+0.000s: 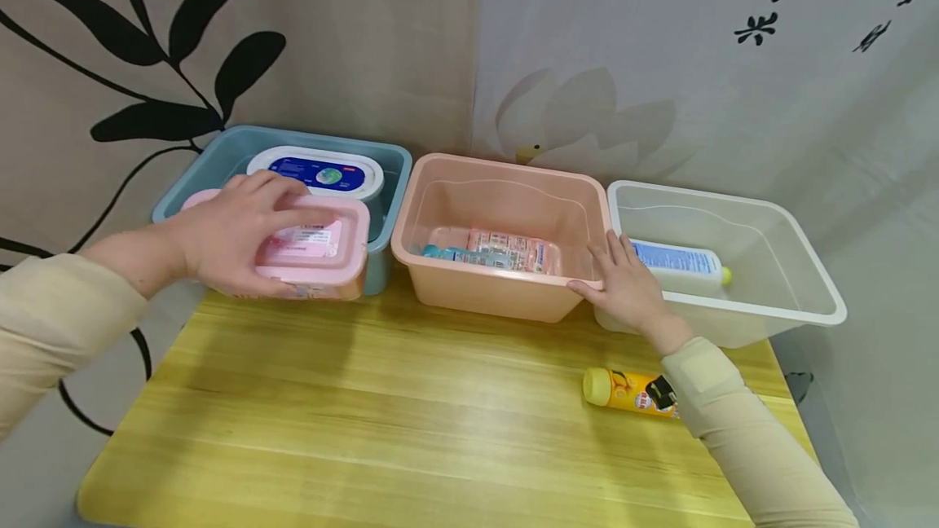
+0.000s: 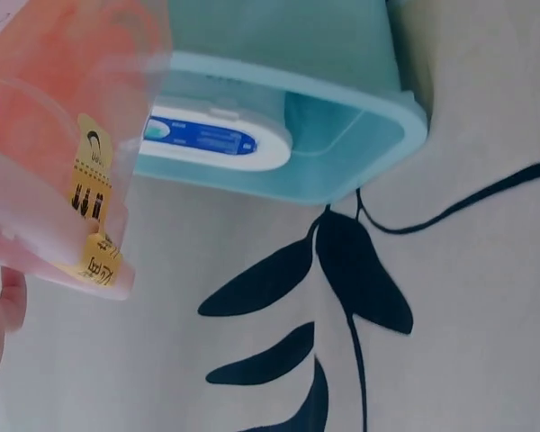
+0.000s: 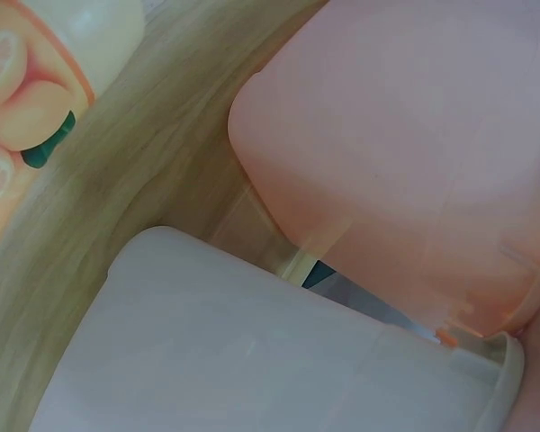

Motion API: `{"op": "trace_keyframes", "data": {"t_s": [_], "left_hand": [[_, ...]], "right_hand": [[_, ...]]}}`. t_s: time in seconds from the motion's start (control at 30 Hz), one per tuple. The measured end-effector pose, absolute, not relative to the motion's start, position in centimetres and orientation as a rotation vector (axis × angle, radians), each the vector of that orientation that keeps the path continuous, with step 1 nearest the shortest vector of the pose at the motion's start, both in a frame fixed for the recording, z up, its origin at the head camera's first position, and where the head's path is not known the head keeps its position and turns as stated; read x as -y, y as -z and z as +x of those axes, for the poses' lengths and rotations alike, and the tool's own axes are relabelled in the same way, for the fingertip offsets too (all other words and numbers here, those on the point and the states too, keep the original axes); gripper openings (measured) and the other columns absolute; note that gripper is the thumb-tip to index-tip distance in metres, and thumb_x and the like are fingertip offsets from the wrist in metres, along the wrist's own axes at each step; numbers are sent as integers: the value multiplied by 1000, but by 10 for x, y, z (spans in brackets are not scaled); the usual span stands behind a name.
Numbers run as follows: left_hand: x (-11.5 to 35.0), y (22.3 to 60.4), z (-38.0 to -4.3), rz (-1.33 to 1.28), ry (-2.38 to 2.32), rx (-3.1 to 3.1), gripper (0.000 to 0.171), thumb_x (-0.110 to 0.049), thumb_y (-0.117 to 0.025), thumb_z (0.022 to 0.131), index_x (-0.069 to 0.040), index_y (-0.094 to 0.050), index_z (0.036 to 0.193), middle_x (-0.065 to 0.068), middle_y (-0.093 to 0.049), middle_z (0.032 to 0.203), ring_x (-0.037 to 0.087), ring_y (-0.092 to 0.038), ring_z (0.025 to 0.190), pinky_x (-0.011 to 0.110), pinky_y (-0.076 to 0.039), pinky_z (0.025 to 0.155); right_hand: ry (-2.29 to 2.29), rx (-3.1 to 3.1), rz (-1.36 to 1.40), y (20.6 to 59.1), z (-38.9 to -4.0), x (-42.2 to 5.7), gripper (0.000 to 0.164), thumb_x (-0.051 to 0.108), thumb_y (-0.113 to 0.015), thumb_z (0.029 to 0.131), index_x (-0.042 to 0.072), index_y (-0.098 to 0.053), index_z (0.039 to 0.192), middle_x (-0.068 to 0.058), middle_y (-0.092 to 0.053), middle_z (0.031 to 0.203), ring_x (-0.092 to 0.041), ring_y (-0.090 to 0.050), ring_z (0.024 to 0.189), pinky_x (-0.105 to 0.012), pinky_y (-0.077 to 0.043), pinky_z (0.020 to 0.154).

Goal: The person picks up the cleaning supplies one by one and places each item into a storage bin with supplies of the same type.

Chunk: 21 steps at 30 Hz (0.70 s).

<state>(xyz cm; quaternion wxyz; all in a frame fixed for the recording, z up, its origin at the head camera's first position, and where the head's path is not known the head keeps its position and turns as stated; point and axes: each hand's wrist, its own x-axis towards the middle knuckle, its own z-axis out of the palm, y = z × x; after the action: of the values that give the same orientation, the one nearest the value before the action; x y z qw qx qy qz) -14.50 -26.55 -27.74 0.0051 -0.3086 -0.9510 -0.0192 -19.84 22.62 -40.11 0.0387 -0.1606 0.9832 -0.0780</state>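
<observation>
My left hand [image 1: 231, 231] grips a plastic storage box with a pink lid [image 1: 348, 226] from above, thumb on the near side and fingers over the far side. The box is held at the front of the blue bin [image 1: 323, 137], partly over it. Its clear side with yellow labels [image 2: 90, 184] shows in the left wrist view. Inside the blue bin is a white-lidded container with a blue label [image 1: 367, 173]. My right hand [image 1: 631, 288] rests with extended fingers on the adjoining rims of the peach bin [image 1: 491, 296] and the white bin [image 1: 770, 312].
A pink-printed packet [image 1: 513, 249] and a blue-capped item [image 1: 443, 253] lie in the peach bin. The white bin holds a white bottle with a blue label [image 1: 682, 267]. A yellow bottle [image 1: 619, 389] lies on the wooden table [image 1: 440, 414], partly behind my right forearm. Curtains [image 1: 381, 39] hang behind.
</observation>
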Motion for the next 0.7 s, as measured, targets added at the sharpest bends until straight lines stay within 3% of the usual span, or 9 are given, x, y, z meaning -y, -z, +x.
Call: {"op": "trace_keyframes", "data": {"t_s": [0.33, 0.7], "left_hand": [[266, 260, -159, -993, 59, 2897, 83, -46, -81, 58, -22, -50, 131, 16, -43, 126, 33, -34, 116, 57, -37, 92], [270, 245, -184, -911, 18, 2908, 85, -45, -81, 59, -17, -49, 133, 21, -40, 127, 37, -33, 116, 60, -37, 93]], "right_hand": [[231, -3033, -496, 403, -200, -226, 84, 65, -44, 88, 5, -30, 145, -27, -8, 154, -48, -9, 141, -58, -20, 112], [243, -3026, -487, 403, -200, -227, 84, 64, -43, 88, 5, -29, 146, -27, -7, 154, -47, -8, 141, -58, -19, 112]]}}
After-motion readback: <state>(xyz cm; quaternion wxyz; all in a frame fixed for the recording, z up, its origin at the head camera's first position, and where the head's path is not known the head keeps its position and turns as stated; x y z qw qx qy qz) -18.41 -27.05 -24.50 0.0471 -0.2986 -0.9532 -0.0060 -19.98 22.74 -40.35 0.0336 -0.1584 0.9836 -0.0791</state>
